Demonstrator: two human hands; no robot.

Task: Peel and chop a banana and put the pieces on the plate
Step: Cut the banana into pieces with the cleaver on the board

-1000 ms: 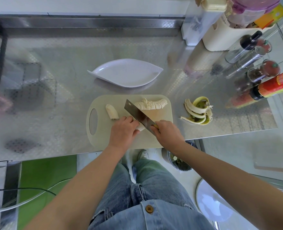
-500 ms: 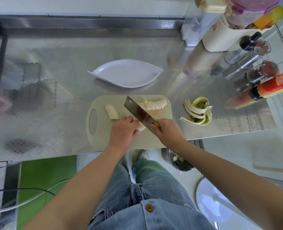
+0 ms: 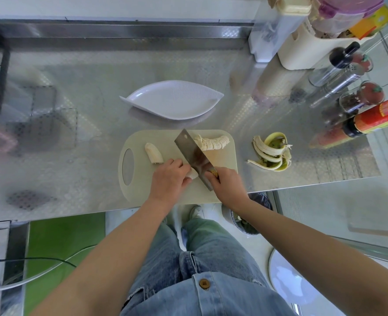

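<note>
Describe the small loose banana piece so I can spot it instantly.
Find the pale cutting board on the steel counter. Beside its oval handle hole lies a short banana stub, left of the cleaver. It is smooth; the long piece beyond the blade is ragged.

The left hand (image 3: 169, 179) hides most of one banana piece (image 3: 193, 175), and the right hand (image 3: 228, 185) covers nearly all the knife handle (image 3: 214, 172).

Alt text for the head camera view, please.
A person's right hand holds a cleaver to a banana piece steadied by the left hand on a cutting board. The white plate beyond holds nothing; the peel lies beside the board.
</note>
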